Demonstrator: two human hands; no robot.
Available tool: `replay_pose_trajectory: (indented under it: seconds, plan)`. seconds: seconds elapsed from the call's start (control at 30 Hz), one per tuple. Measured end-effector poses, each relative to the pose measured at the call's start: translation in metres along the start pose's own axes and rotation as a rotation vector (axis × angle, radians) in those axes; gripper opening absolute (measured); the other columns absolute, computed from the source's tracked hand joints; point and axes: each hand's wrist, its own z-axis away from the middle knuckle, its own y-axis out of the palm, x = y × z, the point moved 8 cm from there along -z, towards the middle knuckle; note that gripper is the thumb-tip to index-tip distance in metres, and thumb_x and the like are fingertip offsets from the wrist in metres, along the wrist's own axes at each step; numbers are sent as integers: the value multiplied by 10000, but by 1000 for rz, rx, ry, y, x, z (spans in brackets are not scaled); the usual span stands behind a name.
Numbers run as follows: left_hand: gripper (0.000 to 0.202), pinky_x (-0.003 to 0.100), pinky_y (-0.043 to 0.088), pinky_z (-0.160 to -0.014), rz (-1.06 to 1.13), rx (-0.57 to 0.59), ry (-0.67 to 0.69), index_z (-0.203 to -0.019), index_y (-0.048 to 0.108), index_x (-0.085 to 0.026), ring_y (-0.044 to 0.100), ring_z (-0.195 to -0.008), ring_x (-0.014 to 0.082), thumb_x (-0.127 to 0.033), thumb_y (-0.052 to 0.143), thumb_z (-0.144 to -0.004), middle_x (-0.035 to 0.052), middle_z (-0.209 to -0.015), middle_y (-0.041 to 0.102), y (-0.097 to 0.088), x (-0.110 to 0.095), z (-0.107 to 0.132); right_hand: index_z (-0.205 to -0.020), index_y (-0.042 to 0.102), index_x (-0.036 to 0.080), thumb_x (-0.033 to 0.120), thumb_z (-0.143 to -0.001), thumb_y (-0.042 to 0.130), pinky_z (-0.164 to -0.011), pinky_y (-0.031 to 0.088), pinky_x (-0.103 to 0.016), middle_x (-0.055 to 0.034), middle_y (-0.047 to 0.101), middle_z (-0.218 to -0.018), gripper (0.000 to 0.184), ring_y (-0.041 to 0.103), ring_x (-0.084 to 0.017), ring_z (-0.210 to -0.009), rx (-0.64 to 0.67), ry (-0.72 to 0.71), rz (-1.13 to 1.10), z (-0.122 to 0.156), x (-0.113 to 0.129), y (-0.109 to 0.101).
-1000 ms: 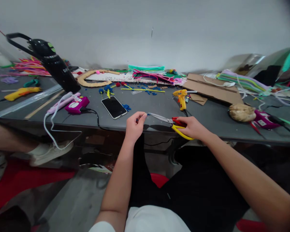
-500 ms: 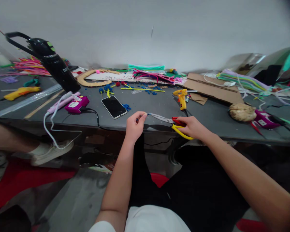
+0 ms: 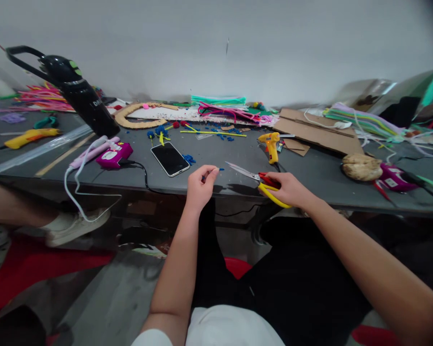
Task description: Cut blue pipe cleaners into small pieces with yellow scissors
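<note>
Near the table's front edge, my left hand (image 3: 202, 181) pinches a short blue pipe cleaner (image 3: 222, 169), whose tip pokes out past the fingertips to the right. Most of the piece is hidden in the fingers. My right hand (image 3: 286, 189) grips scissors (image 3: 254, 177) with red and yellow handles. Their blades point left toward the blue tip, a small gap away from it. Small blue bits (image 3: 189, 159) lie beyond my left hand, beside a phone (image 3: 170, 159) with a dark screen.
A yellow glue gun (image 3: 271, 146) lies beyond my right hand, with cardboard (image 3: 321, 132) behind it. Left are a purple box (image 3: 114, 155) and a tilted black bottle (image 3: 82, 103). Pink pipe cleaners (image 3: 231, 113) lie by the wall. Another person's leg (image 3: 18, 202) shows at left.
The scissors have drawn back slightly to the right, and their blades no longer touch the blue piece. My left hand has hardly moved.
</note>
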Motion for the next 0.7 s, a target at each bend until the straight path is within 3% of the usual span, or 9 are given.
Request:
replay_pose_trajectory:
  seconds: [0.27, 0.57, 0.7]
  plan:
    - [218, 222, 275, -489, 11, 1, -1, -796, 669, -160, 343, -506, 85, -367, 629, -854, -32, -553, 430, 0, 2, -1, -785, 586, 183, 442, -798, 586, -577, 305, -264, 16, 493, -645, 259, 384, -123, -608, 44, -28, -33, 0, -6, 5]
    - [267, 236, 294, -512, 3, 14, -20, -748, 666, -161, 390, -551, 107, -390, 597, -866, -6, -590, 495, 0, 2, 0, -866, 635, 179, 405, -799, 581, -583, 323, -270, 1, 547, -676, 241, 409, -131, -613, 33, -31, -22, 0, -5, 3]
    - [282, 239, 309, -541, 25, 28, -30, -704, 630, -159, 377, -554, 107, -377, 577, -874, -16, -577, 459, 1, 1, 0, -827, 618, 181, 397, -787, 591, -580, 326, -264, 11, 522, -657, 221, 399, -126, -607, 45, -31, -19, 1, -4, 4]
